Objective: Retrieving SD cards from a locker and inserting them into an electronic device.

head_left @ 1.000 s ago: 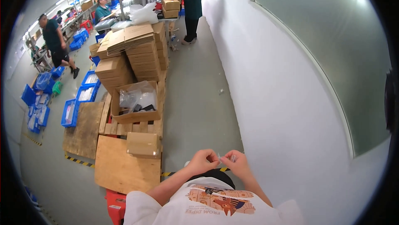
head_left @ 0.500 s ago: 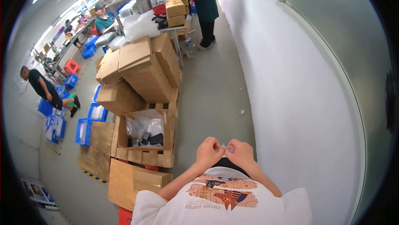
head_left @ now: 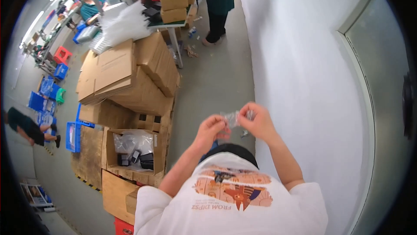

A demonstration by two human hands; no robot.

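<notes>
Both hands pinched shut on small clear plastic bag [head_left: 234, 117]: left hand [head_left: 212, 131] & right hand [head_left: 257, 122], bag stretched btwn them.

Between my left hand [head_left: 211, 131] and my right hand [head_left: 259, 122], at centre frame, I pinch a small clear plastic bag [head_left: 234, 117]. Lower left of centre sits an open brown carton [head_left: 132, 152] lined with clear plastic and holding dark parts. Above it, left of centre, flattened brown cartons [head_left: 126, 76] lie stacked. At the top centre, two closed tan boxes [head_left: 173, 2] rest on a table. Blue crates [head_left: 74, 136] stand at the left.
</notes>
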